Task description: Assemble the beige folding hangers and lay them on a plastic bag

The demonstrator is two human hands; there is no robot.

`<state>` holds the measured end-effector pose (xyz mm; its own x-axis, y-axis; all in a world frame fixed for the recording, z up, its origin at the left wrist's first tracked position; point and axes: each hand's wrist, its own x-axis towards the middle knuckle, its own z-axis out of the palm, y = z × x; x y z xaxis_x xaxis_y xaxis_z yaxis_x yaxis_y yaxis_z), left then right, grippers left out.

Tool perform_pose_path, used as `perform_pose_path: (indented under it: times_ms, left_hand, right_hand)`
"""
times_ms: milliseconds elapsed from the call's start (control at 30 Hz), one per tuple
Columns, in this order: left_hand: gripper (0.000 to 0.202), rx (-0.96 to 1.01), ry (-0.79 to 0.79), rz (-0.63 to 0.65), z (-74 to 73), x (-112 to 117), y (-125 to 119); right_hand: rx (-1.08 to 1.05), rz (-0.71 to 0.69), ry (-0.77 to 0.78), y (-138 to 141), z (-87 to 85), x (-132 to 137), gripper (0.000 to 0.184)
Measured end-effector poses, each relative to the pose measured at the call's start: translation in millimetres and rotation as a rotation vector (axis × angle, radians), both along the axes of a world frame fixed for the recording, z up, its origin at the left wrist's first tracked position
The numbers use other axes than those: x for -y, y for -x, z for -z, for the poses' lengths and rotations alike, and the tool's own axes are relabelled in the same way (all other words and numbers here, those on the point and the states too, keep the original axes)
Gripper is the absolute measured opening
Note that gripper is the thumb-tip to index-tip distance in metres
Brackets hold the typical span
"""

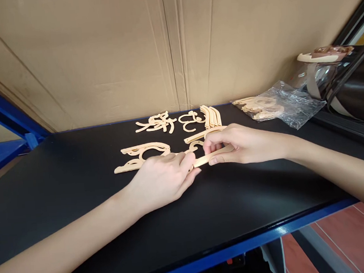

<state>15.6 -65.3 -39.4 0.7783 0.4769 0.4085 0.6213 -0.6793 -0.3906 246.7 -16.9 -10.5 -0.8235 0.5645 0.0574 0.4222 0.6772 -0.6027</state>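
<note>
My left hand (163,178) and my right hand (238,144) meet over the black table top (78,192), both pinching the same thin flat wooden strip (211,157) between thumb and fingers. The strip lies low over the table, slanting up to the right. Just behind my left hand lies a curved wooden cut-out piece (140,155), partly hidden by my fingers. Further back lie scroll-shaped wooden pieces (157,124), a looped piece (191,119) and a small stack of curved slats (211,116).
A clear plastic bag (281,104) with more wooden pieces lies at the back right. Cardboard (168,48) forms the back wall. Blue frame rails (4,113) run at left and along the front edge. A dark chair-like object (356,83) stands at right.
</note>
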Motion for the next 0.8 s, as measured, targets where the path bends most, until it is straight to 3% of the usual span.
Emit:
perform_pose_path:
  times_ms: [133, 233, 467, 633, 700, 800]
  left_hand:
    - [0.027, -0.011, -0.035, 0.082, -9.5, -14, 8]
    - [0.026, 0.094, 0.067, 0.089, -15.0, -27, 19]
    - [0.028, 0.431, 0.289, -0.099, -17.4, -35, 34]
    - [0.02, 0.741, 0.556, -0.022, -22.6, -32, 27]
    - [0.013, 0.776, 0.685, -0.01, -21.6, -30, 24]
    - [0.018, 0.757, 0.775, 0.006, -17.2, -28, 22]
  right_hand:
    - [0.034, 0.116, -0.177, -8, -9.9, -3, 0.036]
    - [0.078, 0.158, -0.259, -15, -18.6, -7, 0.038]
    - [0.138, 0.17, -0.197, -33, -30.8, -20, 0.034]
    - [0.16, 0.12, -0.096, -40, -33.9, -29, 0.03]
    - [0.14, 0.133, -0.103, -37, -30.7, -29, 0.031]
    - [0.137, 0.126, -0.148, -26, -21.7, -25, 0.035]
